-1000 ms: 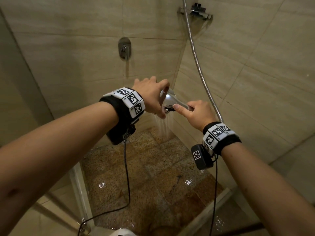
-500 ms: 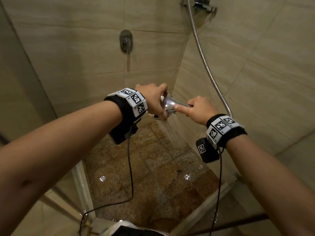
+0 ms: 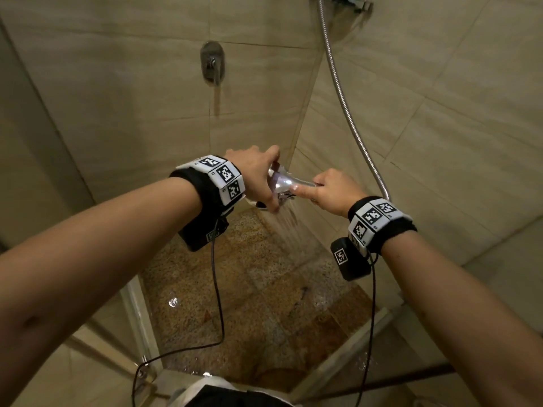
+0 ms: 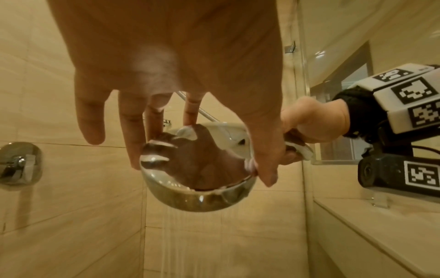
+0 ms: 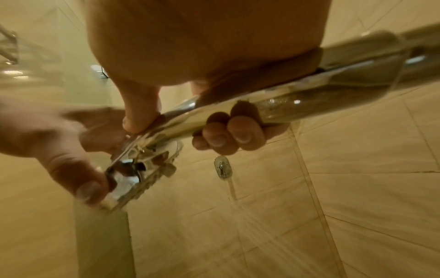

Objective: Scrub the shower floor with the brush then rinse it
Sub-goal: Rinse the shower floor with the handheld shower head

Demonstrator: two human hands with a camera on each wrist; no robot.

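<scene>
A bathroom shower stall — beige wall tiles (image 3: 440,148), glass door (image 4: 333,37), metal hose (image 3: 340,92), wall mixer valve (image 3: 212,64).

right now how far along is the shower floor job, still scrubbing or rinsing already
No brush is in view, so scrubbing looks finished, though that can't be confirmed. Rinsing is in hand: the right hand grips the handle of the shower head, the left hand pinches its rim, and spray falls toward the back corner. The shower floor is wet with pooled water. Left: rinsing the rest, then shutting off the water.
</scene>
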